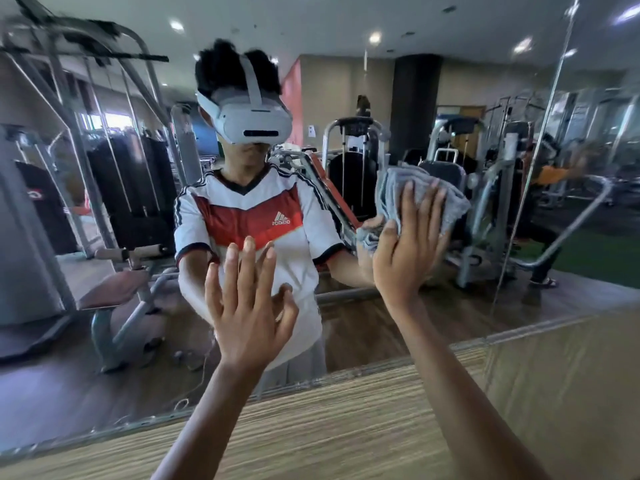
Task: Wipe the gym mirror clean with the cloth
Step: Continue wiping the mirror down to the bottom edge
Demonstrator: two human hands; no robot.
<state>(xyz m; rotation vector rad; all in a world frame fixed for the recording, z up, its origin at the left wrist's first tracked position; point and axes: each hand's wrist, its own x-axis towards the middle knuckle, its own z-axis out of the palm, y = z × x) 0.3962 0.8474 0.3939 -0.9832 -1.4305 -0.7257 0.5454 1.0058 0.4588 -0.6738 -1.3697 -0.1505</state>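
Grey cloth (424,194) is pressed flat against the mirror (381,327) by the right hand (405,247). Grip of the right hand: apart, fingers straight and laid over the cloth, nothing clamped (the thumb lies by a fold at the cloth's lower left). The cloth is bunched into folds. It is located in the right part of the mirror, well above the lower edge and left of the vertical seam (540,161) between panes.

The left hand (247,306) is raised before the mirror, lower down and nearer the middle of the lower edge. Grip: apart, fingers spread and straight, nothing held. Contact with the glass cannot be told.

Below the mirror's lower edge a wood-grain panel (346,427) is noted. A person in a white-and-red shirt (249,216) and a headset (252,123) is reflected in the glass, with weight machines (114,202) behind.
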